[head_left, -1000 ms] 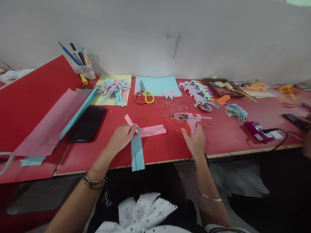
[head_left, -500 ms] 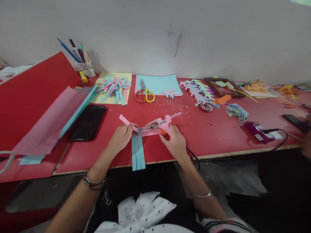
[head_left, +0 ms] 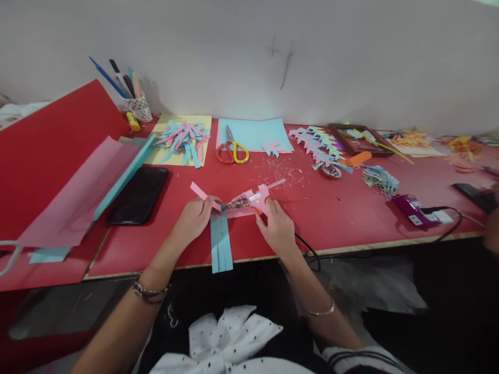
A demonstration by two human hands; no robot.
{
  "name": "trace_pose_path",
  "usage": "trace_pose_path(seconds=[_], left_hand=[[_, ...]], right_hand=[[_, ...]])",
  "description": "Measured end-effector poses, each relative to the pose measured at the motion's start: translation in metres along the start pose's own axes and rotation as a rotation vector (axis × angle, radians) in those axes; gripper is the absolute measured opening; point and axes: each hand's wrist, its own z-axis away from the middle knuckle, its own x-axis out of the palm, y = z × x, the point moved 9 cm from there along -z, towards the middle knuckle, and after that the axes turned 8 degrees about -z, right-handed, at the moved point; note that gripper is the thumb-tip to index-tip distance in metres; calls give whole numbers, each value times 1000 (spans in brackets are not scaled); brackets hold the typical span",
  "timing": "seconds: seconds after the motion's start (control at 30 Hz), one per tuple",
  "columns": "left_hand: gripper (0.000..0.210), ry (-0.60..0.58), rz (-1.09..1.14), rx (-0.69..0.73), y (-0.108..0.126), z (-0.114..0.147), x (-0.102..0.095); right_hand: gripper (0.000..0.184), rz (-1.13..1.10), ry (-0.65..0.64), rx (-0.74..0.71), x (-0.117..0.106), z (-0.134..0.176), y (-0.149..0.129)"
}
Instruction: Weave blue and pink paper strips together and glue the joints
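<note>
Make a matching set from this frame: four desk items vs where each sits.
1 scissors
2 phone
3 glue gun
4 pen cup

A in the right hand
B far left corner by the wall
C partly on the light blue sheet
D beside the pink paper, left of the left hand

Pairs: 1-C, 2-D, 3-A, 4-B

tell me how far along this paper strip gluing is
Done: blue strips and pink strips are cut and laid crossing at the table edge. In hand: the left hand lifts one pink strip end while the right hand points the glue gun at the crossing. Left: that strip isn't pressed down yet.
</note>
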Motion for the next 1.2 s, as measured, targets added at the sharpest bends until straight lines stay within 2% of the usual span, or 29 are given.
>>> trace_pose_path(seconds=[0.37,1.2], left_hand=[[44,6,-3,4,0,0,0],[42,15,-47,39,0,1,1]], right_hand=[[35,0,1,-4,-2,2,2],[34,-20,78,112,-21,12,48]])
